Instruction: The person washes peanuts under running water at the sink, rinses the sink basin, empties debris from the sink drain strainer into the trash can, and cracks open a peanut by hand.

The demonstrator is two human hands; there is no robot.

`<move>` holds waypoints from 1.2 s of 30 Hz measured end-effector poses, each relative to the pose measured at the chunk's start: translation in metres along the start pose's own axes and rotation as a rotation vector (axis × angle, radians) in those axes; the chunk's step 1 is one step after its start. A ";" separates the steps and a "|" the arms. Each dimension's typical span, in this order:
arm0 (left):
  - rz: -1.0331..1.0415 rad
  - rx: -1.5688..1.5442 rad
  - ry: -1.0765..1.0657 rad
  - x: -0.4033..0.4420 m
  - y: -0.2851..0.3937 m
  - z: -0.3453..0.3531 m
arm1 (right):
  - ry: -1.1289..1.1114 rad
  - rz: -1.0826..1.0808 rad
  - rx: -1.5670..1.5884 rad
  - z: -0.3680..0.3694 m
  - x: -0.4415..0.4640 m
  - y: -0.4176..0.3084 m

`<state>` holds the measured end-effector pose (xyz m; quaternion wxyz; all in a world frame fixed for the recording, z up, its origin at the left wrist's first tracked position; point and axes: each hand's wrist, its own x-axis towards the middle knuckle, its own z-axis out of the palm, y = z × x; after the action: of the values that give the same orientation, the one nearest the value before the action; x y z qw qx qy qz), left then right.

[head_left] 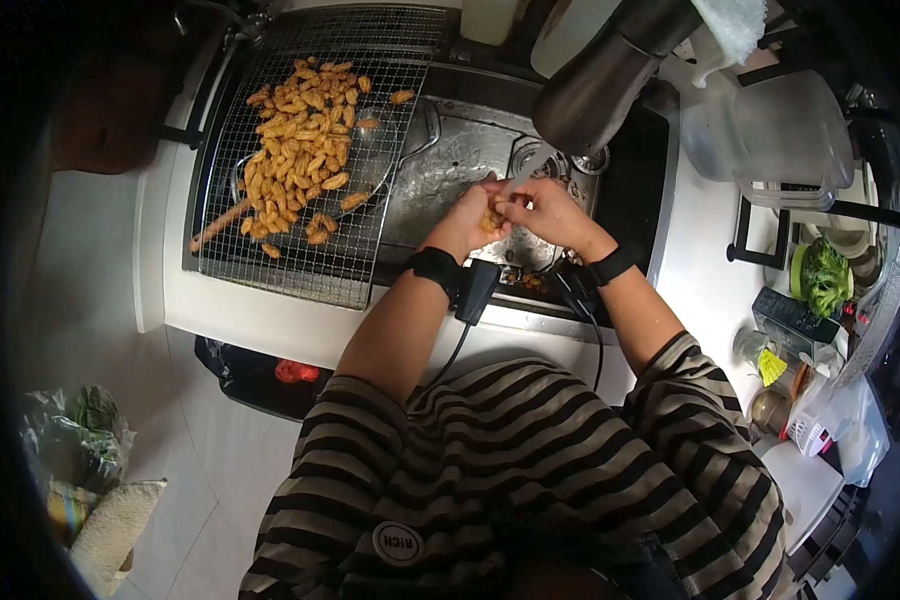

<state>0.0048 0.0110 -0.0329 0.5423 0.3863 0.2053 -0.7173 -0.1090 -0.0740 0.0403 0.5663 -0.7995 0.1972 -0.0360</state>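
Over the sink (pixel 425 185), my left hand (pixel 463 222) is closed around a peanut in its shell (pixel 491 218). My right hand (pixel 548 212) meets it from the right, its thumb and fingers pinched at the same peanut. A thin stream of water (pixel 528 170) runs down from the dark tap (pixel 595 85) onto the fingers. Left of the hands, a heap of unshelled peanuts (pixel 305 130) lies on a wire rack (pixel 390 60). Brownish bits (pixel 532 281) lie at the sink's near edge, below my wrists.
A wooden handle (pixel 220 225) pokes out near the peanuts. Clear plastic containers (pixel 795 130) stand on the right, with leafy greens (pixel 826 278) and a dark box (pixel 795 318) nearer. A black bag (pixel 255 375) is under the counter edge; another greens bag (pixel 90 430) is at lower left.
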 end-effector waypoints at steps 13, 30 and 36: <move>0.151 0.160 -0.151 -0.010 0.003 0.034 | -0.484 0.144 -0.236 0.034 -0.025 0.164; 0.168 0.193 -0.137 0.005 0.001 0.032 | -0.923 0.450 -0.843 0.031 -0.076 0.201; 0.197 0.252 0.016 -0.013 -0.002 0.034 | -0.846 0.451 -0.905 0.024 -0.086 0.171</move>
<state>-0.0071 -0.0043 -0.0023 0.5559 0.4753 0.0793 -0.6773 -0.2280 -0.0695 -0.1111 0.1965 -0.8430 0.1159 0.4872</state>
